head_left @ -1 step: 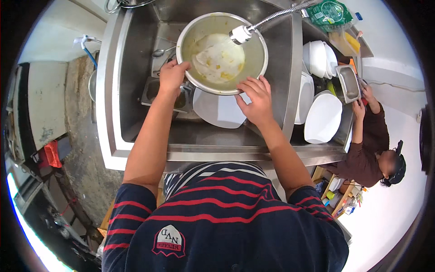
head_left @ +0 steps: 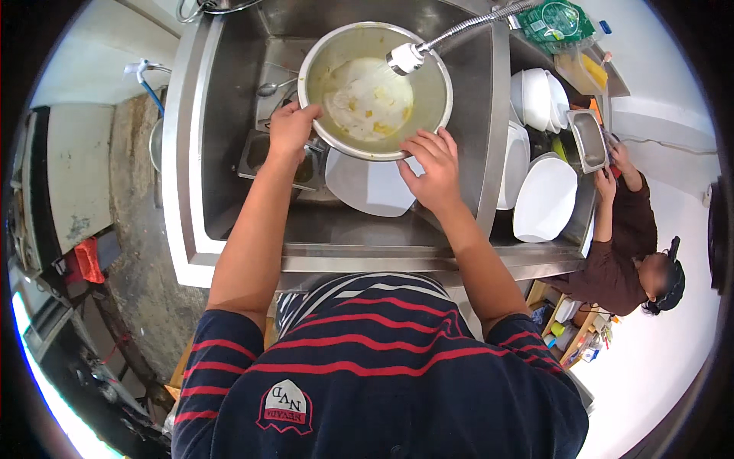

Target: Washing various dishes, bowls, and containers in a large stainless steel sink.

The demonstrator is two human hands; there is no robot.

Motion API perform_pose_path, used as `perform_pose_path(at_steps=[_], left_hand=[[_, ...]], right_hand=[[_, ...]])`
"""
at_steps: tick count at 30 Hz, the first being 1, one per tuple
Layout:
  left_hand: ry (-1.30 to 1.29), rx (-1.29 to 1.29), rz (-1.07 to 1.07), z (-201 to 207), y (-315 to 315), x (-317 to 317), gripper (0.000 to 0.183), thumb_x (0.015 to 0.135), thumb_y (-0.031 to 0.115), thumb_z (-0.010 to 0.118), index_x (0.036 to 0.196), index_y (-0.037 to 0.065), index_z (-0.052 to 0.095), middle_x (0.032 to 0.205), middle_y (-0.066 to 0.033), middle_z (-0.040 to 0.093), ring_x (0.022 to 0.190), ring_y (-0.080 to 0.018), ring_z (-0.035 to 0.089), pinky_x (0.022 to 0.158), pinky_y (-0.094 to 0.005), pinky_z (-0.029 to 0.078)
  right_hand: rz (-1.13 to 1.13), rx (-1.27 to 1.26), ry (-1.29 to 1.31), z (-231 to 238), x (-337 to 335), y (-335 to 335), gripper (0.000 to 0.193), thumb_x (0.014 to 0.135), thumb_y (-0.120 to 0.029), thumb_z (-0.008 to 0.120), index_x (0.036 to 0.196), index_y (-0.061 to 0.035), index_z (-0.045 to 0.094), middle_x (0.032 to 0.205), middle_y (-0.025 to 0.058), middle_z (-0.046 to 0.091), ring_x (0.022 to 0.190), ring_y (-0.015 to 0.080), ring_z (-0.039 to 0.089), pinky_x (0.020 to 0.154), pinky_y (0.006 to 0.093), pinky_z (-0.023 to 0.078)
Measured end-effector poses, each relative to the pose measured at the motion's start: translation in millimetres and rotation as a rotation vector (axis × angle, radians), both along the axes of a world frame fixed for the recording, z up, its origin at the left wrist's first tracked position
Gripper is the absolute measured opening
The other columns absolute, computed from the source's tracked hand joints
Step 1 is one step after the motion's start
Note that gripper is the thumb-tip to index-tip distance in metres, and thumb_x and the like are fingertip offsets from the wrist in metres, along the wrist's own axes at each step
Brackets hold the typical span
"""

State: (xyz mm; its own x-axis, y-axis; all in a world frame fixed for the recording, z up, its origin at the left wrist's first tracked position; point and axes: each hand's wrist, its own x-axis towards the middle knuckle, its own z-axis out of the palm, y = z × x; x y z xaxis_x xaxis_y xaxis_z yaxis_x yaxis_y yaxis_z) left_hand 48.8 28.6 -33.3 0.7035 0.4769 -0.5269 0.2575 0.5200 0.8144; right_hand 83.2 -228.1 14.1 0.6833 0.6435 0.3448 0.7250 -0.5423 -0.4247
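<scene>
Both my hands hold a round metal mixing bowl (head_left: 313, 73) by its near rim, inside the left sink basin. My left hand (head_left: 290, 134) pinches the rim at the lower left. At the lower right, the fingers of my right hand (head_left: 433, 167) curl over the rim. Cloudy liquid (head_left: 367, 99) with yellow bits covers the bowl's bottom. A flexible faucet (head_left: 407, 58) reaches over the bowl from the upper right. Below it lies a white plate (head_left: 365, 183), partly hidden by the bowl. Small metal pans (head_left: 256, 151) sit by my left wrist.
A spoon (head_left: 267, 89) lies left of the bowl. White bowls (head_left: 533, 99) and white dishes (head_left: 545, 200) fill the right basin beyond the steel divider (head_left: 493, 145). At the right, another person (head_left: 612, 268) holds a small metal pan (head_left: 587, 141) over that basin.
The cloudy surface and yellow bits inside the bowl have shifted slightly. My hands and the bowl keep their places.
</scene>
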Motion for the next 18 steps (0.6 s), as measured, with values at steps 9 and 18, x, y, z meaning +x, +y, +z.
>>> perform_pose_path(at_steps=[9,18], left_hand=[[0.007,-0.019,-0.032,-12,-7,1,0.011,0.075,0.005,0.064,0.083,-0.001,0.065,0.071,-0.0056,0.063,0.055,-0.0127,0.056,0.051,-0.0257,0.043],[-0.080,0.098,0.062,-3,-10,3,0.014,0.075,0.005,0.064,0.086,-0.003,0.067,0.074,-0.0036,0.065,0.059,-0.0104,0.055,0.055,-0.0258,0.043]], right_hand=[[-0.051,-0.023,-0.046,-3,0,-4,0.029,0.067,-0.006,0.074,0.095,-0.0072,0.067,0.106,0.0079,0.066,0.113,0.0279,0.057,0.106,0.0507,0.035],[-0.055,-0.045,0.004,-19,7,3,0.029,0.070,-0.008,0.074,0.099,-0.0064,0.067,0.114,0.0122,0.064,0.121,0.0313,0.053,0.109,0.0489,0.033]])
